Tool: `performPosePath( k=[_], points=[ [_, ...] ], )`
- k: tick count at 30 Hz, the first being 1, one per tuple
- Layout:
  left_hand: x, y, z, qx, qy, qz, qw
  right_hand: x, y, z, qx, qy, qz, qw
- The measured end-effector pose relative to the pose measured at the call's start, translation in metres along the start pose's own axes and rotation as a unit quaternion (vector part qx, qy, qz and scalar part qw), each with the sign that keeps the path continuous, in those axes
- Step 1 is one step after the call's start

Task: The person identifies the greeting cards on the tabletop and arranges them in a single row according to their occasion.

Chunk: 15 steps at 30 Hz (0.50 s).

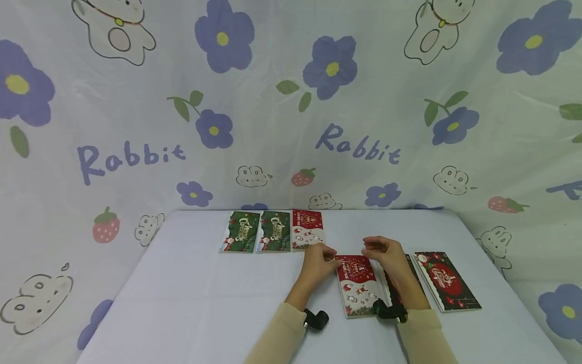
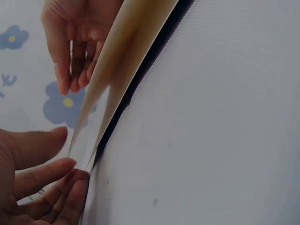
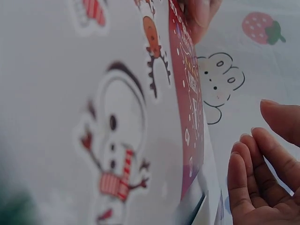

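**Card lift at the top edge, both hands on it**

Sleeves and wrist straps sit lowest in the head view; just above them is the red snowman card point(image 1: 357, 285), lower centre-right of the frame, lying on the white table point(image 1: 191, 288).

- Left hand point(image 1: 320, 262): at the card's top-left corner. Left wrist view shows fingertips point(image 2: 65, 168) curled in and pinching the corner, sheets raised off the table with a dark gap under them.
- Right hand point(image 1: 386, 255): at the card's top-right edge. Right wrist view shows fingers point(image 3: 253, 183) loosely curled just beside the card edge; contact not clear, cannot tell if it has a grip.
- Card is more than one sheet: the left wrist view shows two cream layers splayed apart at the pinched corner.
- Dark red card stack point(image 1: 447, 280) lies right of the right hand, apart from the snowman card.
- Row of three at the table's far edge, upper centre: two green cards point(image 1: 241, 231) point(image 1: 274, 231) and one red card point(image 1: 307, 228), side by side, touching or nearly so.
- Rabbit-print cloth point(image 1: 291, 101) forms the backdrop.

Judgement: step in hand looks like picking up or opening the snowman card. Next move calls for the right hand getting a firm pinch on its edge so both corners rise together; a one-sided lift risks bending the sheet.
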<state>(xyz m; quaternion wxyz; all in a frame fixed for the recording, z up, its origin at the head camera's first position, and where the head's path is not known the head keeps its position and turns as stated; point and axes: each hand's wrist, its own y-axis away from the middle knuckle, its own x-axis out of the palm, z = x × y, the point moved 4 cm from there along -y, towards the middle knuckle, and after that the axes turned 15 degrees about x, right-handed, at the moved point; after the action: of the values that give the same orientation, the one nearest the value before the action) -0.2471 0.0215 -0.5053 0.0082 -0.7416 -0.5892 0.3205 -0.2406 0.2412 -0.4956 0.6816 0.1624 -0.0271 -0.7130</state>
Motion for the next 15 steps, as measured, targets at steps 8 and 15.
performPosePath(
  k=[8, 15],
  points=[
    [0.0005, -0.0007, -0.0003, 0.0, -0.008, -0.007, 0.9999, -0.003, -0.0015, -0.0016, -0.002, 0.008, 0.001, 1.0],
    [-0.0008, -0.0031, -0.0036, -0.006, 0.025, 0.001, 0.9997, -0.0081, -0.0037, -0.0019, 0.002, 0.006, -0.009, 1.0]
  ],
)
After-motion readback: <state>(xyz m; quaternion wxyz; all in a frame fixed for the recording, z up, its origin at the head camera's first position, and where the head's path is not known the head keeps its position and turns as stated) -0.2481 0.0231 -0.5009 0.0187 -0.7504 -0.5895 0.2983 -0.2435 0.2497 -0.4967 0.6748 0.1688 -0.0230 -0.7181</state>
